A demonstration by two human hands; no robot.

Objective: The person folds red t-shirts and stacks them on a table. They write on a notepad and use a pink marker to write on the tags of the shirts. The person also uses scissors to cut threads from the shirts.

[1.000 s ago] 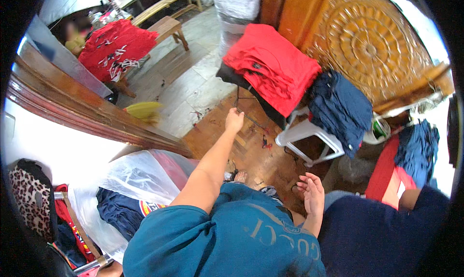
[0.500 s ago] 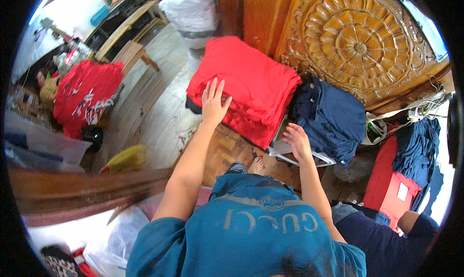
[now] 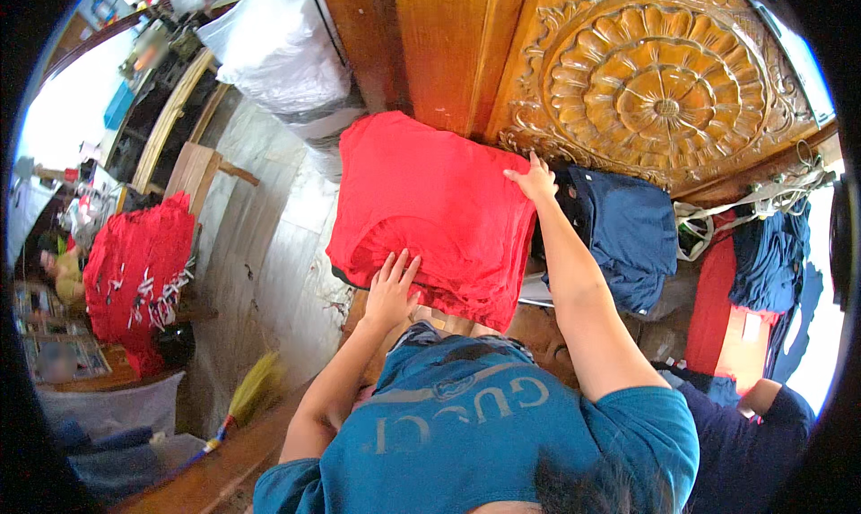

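Observation:
A stack of red shirts [image 3: 430, 200] lies folded in front of me, its neckline toward my body. My left hand [image 3: 391, 290] rests flat on the near edge of the stack, fingers stretched out over the red cloth. At the far right corner my right hand [image 3: 535, 180] touches the stack with its fingers spread. Neither hand grips anything that I can see. Just right of the red stack is a pile of dark blue folded shirts [image 3: 625, 236], partly behind my right forearm.
Carved wooden panelling [image 3: 664, 110] stands behind the piles. A white plastic-wrapped bundle [image 3: 282, 52] is at the far left. Red fabric pieces [image 3: 139, 276] and a yellow broom [image 3: 256, 388] are on the left. Another person's dark sleeve [image 3: 744, 451] shows at the lower right.
My right hand has moved from the near right side up to the stack's far right corner. My left hand has shifted to the near edge. My view has turned slightly.

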